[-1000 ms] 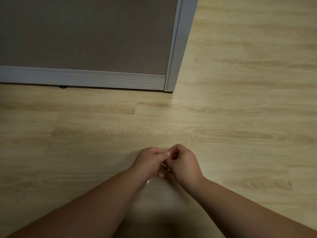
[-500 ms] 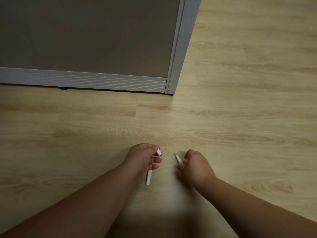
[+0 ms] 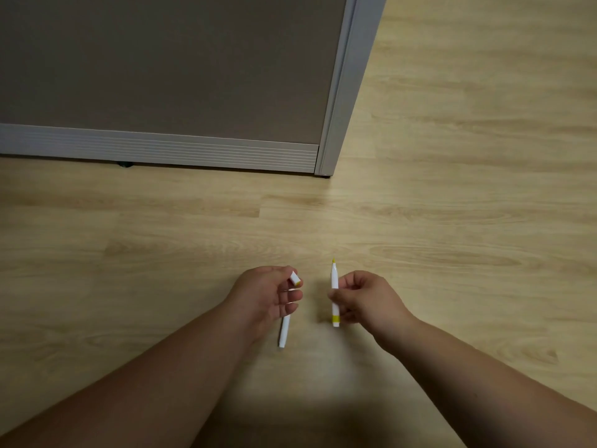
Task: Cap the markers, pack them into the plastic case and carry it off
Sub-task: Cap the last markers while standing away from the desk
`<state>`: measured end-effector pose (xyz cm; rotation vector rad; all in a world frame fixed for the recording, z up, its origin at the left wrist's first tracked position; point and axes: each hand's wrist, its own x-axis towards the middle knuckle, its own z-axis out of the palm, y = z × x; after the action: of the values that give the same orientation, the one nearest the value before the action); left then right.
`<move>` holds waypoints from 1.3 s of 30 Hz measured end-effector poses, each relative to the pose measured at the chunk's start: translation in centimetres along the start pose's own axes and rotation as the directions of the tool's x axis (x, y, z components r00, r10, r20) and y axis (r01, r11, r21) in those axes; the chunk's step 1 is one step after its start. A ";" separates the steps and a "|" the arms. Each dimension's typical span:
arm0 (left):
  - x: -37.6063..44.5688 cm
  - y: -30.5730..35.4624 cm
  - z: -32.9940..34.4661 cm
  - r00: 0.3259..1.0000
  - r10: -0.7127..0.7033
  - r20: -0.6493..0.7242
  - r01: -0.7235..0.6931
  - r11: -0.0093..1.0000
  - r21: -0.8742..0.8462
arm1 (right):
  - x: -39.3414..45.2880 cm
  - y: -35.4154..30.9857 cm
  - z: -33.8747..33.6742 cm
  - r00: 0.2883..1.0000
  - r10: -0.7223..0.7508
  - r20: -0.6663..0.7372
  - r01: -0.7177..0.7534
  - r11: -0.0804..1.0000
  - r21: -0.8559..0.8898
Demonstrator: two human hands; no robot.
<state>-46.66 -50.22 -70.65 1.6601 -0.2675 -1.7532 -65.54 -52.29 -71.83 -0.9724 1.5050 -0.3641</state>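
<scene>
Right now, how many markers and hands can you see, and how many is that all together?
Markers: 2, one in the left hand, one with a bare yellow tip in the right hand
Hands: 2, left and right
Total: 4

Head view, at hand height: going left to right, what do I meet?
left hand → white marker that it grips, with its white-and-yellow end above the fingers → gap of bare wood floor → uncapped yellow-tipped marker, upright → right hand pinching it.
</scene>
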 end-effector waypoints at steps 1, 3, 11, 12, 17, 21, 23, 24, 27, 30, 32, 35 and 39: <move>-0.1 0.2 0.0 1.000 0.000 0.001 0.000 1.000 0.000 | -0.4 -0.6 -0.1 0.999 -0.009 0.033 0.007 0.999 0.036; -0.3 0.6 0.1 1.000 -0.007 0.000 0.007 1.000 -0.004 | -0.9 -1.3 -0.3 0.997 -0.014 0.076 0.008 0.997 0.083; -1.5 1.6 1.0 0.992 -0.100 0.080 0.104 0.993 -0.050 | -1.2 -3.1 -0.3 0.987 -0.038 0.155 -0.005 0.964 0.267; -1.5 1.5 1.1 0.988 -0.124 0.090 0.129 0.990 -0.048 | -1.1 -3.5 -0.3 0.988 -0.042 0.150 -0.001 0.962 0.272; -2.1 1.5 1.9 0.965 -0.239 0.109 0.245 0.968 -0.047 | -0.7 -5.6 -0.4 0.987 -0.071 0.142 0.022 0.947 0.321; -2.8 1.8 2.5 0.950 -0.291 0.109 0.300 0.951 -0.074 | -0.5 -6.4 0.0 0.982 -0.095 0.163 0.036 0.943 0.330; -2.9 1.9 2.7 0.946 -0.307 0.104 0.316 0.945 -0.089 | -0.5 -6.5 0.1 0.982 -0.095 0.165 0.035 0.942 0.332; -2.9 2.0 2.7 0.945 -0.312 0.102 0.321 0.942 -0.096 | -0.5 -6.5 0.1 0.982 -0.095 0.164 0.035 0.941 0.337; -2.9 2.1 2.7 0.946 -0.308 0.102 0.318 0.941 -0.114 | -0.5 -6.7 0.0 0.983 -0.102 0.155 0.044 0.939 0.340; -2.6 2.3 2.3 0.959 -0.264 0.101 0.278 0.948 -0.158 | -0.9 -6.7 -0.2 0.982 -0.120 0.146 0.077 0.960 0.270; -2.3 2.7 2.1 0.970 -0.225 0.096 0.242 0.943 -0.230 | -1.5 -6.3 -0.2 0.977 -0.153 0.147 0.133 0.982 0.137; -2.0 3.3 1.8 0.986 -0.133 0.096 0.156 0.942 -0.299 | -2.4 -5.7 -0.2 0.961 -0.213 0.177 0.222 0.975 -0.029; -2.1 3.5 1.1 0.994 0.066 0.092 -0.060 0.996 -0.070 | -2.3 -5.3 -0.5 0.954 -0.251 0.164 0.265 0.962 -0.068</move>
<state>-46.69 -51.84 -66.76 1.5086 -0.2976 -1.7764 -64.37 -53.91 -66.32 -1.2460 1.2655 -0.4008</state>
